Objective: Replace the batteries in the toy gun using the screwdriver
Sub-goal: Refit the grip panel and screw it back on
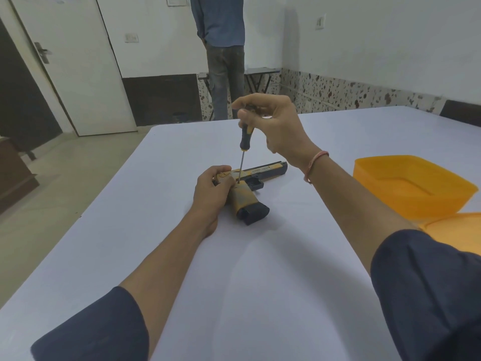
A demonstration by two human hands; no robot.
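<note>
Left hand (212, 190) covers part of the toy gun (260, 171).

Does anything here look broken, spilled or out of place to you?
Nothing stands out. The toy gun lies on its side on the table, held by the left hand, while the right hand holds the screwdriver upright on it.

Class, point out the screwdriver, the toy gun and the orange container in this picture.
screwdriver (244, 138): head view, on its black-and-yellow handle.
toy gun (239, 200): head view, on the yellow grip.
orange container (390, 201): head view, on its near side.
</note>
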